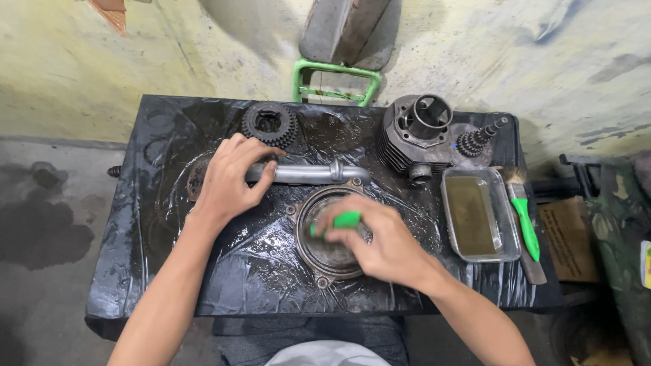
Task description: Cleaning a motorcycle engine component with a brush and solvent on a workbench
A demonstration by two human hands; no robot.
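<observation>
Left hand [230,179] clenched around grey metal tube [305,173] lying across black-wrapped bench [169,271]; right hand [383,244], fingers [336,227] grasping green-handled brush [342,220], pressed into round metal cover [325,237] at bench centre. Behind: gear cluster [271,124], finned cylinder [413,135]. At right: tray of murky liquid [480,215] (second green brush [523,213] just beside).

Green brush handle [526,227] — black glossy table sheet [169,271] — grey metal tube [308,172], green stool frame [336,80].
</observation>
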